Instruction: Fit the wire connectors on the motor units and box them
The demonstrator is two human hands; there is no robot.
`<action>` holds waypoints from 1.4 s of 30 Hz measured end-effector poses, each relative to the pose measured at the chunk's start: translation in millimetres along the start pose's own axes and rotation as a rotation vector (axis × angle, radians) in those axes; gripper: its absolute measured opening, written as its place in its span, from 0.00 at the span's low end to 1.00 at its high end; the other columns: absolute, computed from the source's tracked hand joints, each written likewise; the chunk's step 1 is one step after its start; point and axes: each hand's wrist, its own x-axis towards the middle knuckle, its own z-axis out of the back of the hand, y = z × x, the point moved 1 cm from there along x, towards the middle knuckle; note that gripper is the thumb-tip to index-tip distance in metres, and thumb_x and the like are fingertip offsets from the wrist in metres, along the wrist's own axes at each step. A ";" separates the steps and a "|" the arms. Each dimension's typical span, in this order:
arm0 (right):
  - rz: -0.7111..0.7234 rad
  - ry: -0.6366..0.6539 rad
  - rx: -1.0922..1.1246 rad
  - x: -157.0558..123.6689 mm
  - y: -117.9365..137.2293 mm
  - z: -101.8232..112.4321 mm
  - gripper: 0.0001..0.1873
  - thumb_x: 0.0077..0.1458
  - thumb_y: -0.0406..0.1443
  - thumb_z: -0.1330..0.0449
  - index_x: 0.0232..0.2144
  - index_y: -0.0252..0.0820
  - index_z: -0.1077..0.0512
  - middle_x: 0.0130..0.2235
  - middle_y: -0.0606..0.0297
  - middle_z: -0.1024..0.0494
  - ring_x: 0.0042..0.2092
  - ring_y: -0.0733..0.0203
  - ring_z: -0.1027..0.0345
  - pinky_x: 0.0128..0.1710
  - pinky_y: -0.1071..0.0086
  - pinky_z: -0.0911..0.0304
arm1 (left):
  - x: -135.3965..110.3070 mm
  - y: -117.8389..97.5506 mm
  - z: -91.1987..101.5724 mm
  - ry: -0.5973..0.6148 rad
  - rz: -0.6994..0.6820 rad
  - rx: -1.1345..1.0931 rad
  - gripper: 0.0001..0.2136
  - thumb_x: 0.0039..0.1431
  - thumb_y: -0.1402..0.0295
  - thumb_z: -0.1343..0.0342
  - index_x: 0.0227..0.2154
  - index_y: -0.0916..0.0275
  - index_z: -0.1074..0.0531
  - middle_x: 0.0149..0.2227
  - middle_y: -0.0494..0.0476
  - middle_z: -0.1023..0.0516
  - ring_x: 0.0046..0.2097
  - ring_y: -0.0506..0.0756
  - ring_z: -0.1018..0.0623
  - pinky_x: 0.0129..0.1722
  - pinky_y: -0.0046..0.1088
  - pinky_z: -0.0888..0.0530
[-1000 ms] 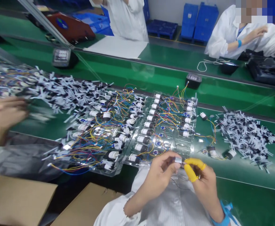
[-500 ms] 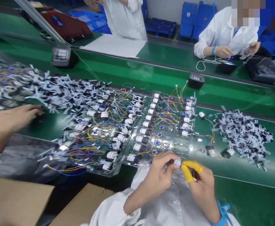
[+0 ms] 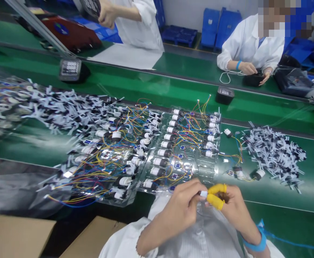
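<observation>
White connector (image 3: 203, 194) in a narrow grip, left hand (image 3: 180, 215) against yellow finger cots (image 3: 215, 201) of right hand (image 3: 236, 209)

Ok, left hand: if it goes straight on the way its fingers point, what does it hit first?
The small white part pinched at its fingertips. Just past that are the yellow finger covers on the right hand. The left hand seems to touch the part already, though depth is unclear.
</observation>
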 end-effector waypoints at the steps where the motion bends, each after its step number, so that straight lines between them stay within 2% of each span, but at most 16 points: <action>1: -0.012 0.028 0.033 1.2 1.5 0.7 0.09 0.59 0.43 0.30 0.31 0.44 0.16 0.26 0.66 0.19 0.26 0.62 0.27 0.28 0.71 0.30 | 0.4 -1.2 0.4 0.005 -0.014 -0.003 0.15 0.63 0.84 0.54 0.39 0.61 0.25 0.33 0.55 0.23 0.34 0.53 0.25 0.33 0.27 0.30; 4: 0.021 0.009 0.014 2.1 3.7 3.2 0.09 0.59 0.43 0.30 0.32 0.44 0.17 0.27 0.65 0.18 0.26 0.60 0.26 0.28 0.70 0.29 | 5.3 -4.8 1.8 -0.022 -0.025 -0.032 0.14 0.65 0.83 0.52 0.39 0.61 0.24 0.34 0.55 0.22 0.35 0.52 0.24 0.35 0.26 0.29; 8: 0.176 -0.188 -0.316 -2.9 5.5 8.1 0.07 0.61 0.41 0.33 0.37 0.46 0.16 0.28 0.66 0.19 0.27 0.60 0.30 0.27 0.70 0.35 | 10.2 -5.4 0.2 -0.121 0.061 -0.058 0.08 0.66 0.78 0.46 0.38 0.61 0.24 0.33 0.52 0.22 0.35 0.52 0.23 0.36 0.26 0.30; 10: 0.243 -0.196 -0.422 -6.1 6.1 8.6 0.06 0.62 0.40 0.34 0.37 0.47 0.17 0.26 0.68 0.21 0.25 0.61 0.31 0.26 0.70 0.37 | 7.3 -3.5 -3.1 -0.117 0.110 -0.061 0.08 0.65 0.78 0.46 0.39 0.61 0.24 0.32 0.51 0.22 0.34 0.52 0.23 0.36 0.26 0.30; 13: 0.316 -0.155 -0.417 -9.6 4.1 5.2 0.06 0.65 0.37 0.36 0.36 0.46 0.19 0.26 0.69 0.21 0.25 0.63 0.31 0.25 0.71 0.38 | -0.6 1.4 -9.2 -0.084 0.161 -0.079 0.09 0.63 0.80 0.46 0.36 0.61 0.25 0.31 0.50 0.23 0.32 0.51 0.24 0.35 0.26 0.32; 15: 0.332 -0.181 -0.404 -10.6 0.2 1.7 0.07 0.66 0.36 0.37 0.35 0.45 0.19 0.26 0.69 0.21 0.25 0.63 0.30 0.26 0.71 0.37 | -3.5 4.8 -13.0 -0.083 0.174 -0.086 0.09 0.62 0.80 0.47 0.35 0.61 0.25 0.31 0.50 0.23 0.33 0.51 0.25 0.34 0.26 0.33; 19: 0.257 -0.225 -0.364 -9.0 -8.3 0.4 0.06 0.64 0.36 0.35 0.34 0.45 0.18 0.25 0.70 0.22 0.25 0.64 0.31 0.26 0.72 0.37 | 3.6 7.7 -15.8 -0.070 0.154 -0.064 0.08 0.64 0.78 0.48 0.33 0.62 0.25 0.30 0.52 0.24 0.32 0.52 0.26 0.33 0.27 0.33; 22: 0.216 -0.219 -0.221 -8.7 -7.4 7.0 0.04 0.63 0.37 0.33 0.37 0.47 0.17 0.25 0.69 0.20 0.24 0.65 0.30 0.24 0.74 0.36 | 12.4 5.1 -8.8 0.037 0.185 -0.029 0.05 0.65 0.72 0.44 0.36 0.62 0.24 0.33 0.53 0.21 0.35 0.54 0.23 0.38 0.29 0.30; 26: 0.252 -0.291 0.058 -12.5 4.7 22.2 0.04 0.68 0.38 0.36 0.41 0.50 0.20 0.28 0.69 0.18 0.21 0.67 0.30 0.22 0.77 0.34 | 10.1 1.7 11.5 0.361 0.230 -0.007 0.10 0.62 0.61 0.35 0.43 0.58 0.21 0.44 0.57 0.16 0.48 0.60 0.20 0.50 0.36 0.28; 28: 0.293 -0.355 0.088 -12.8 11.2 30.7 0.05 0.69 0.39 0.37 0.40 0.49 0.21 0.29 0.68 0.18 0.23 0.65 0.27 0.26 0.75 0.29 | 5.4 4.2 23.1 0.485 0.274 -0.062 0.07 0.66 0.62 0.40 0.37 0.58 0.20 0.39 0.55 0.15 0.43 0.58 0.19 0.48 0.34 0.27; 29: 0.307 -0.382 0.066 -11.7 13.4 34.8 0.05 0.69 0.40 0.36 0.40 0.49 0.21 0.29 0.68 0.18 0.25 0.64 0.25 0.28 0.74 0.27 | 4.3 6.7 28.7 0.493 0.312 -0.123 0.10 0.69 0.63 0.43 0.33 0.59 0.20 0.33 0.54 0.16 0.38 0.56 0.19 0.45 0.32 0.26; 31: 0.317 -0.428 -0.025 -6.9 13.6 41.6 0.07 0.68 0.42 0.35 0.40 0.47 0.21 0.31 0.66 0.17 0.28 0.62 0.23 0.31 0.73 0.25 | 6.5 13.2 39.1 0.370 0.386 -0.287 0.14 0.70 0.63 0.46 0.30 0.60 0.22 0.26 0.53 0.18 0.31 0.53 0.20 0.37 0.29 0.26; 33: 0.324 -0.479 -0.133 1.1 7.1 46.2 0.09 0.67 0.44 0.35 0.41 0.46 0.21 0.35 0.63 0.16 0.32 0.60 0.22 0.33 0.72 0.24 | 14.4 19.9 47.3 0.110 0.415 -0.406 0.12 0.68 0.60 0.43 0.32 0.61 0.22 0.24 0.52 0.19 0.28 0.53 0.21 0.34 0.27 0.26; 36: 0.341 -0.540 -0.247 18.5 -14.4 48.3 0.13 0.67 0.46 0.37 0.42 0.44 0.22 0.39 0.59 0.16 0.38 0.56 0.20 0.38 0.68 0.23 | 30.4 26.1 51.4 -0.238 0.392 -0.425 0.10 0.64 0.59 0.37 0.35 0.62 0.23 0.25 0.51 0.20 0.29 0.52 0.21 0.34 0.27 0.25; 38: 0.358 -0.543 -0.292 32.6 -32.1 47.4 0.14 0.69 0.47 0.39 0.44 0.44 0.23 0.42 0.56 0.16 0.41 0.54 0.20 0.41 0.65 0.24 | 39.8 27.8 47.2 -0.324 0.384 -0.444 0.11 0.62 0.59 0.35 0.36 0.63 0.23 0.26 0.51 0.20 0.30 0.52 0.20 0.34 0.27 0.25; 42: 0.392 -0.496 -0.353 57.1 -59.1 43.8 0.13 0.72 0.45 0.44 0.47 0.43 0.26 0.44 0.54 0.17 0.42 0.52 0.20 0.43 0.61 0.24 | 49.8 31.7 34.4 -0.375 0.375 -0.490 0.14 0.59 0.59 0.33 0.39 0.64 0.24 0.30 0.53 0.19 0.32 0.53 0.19 0.36 0.28 0.23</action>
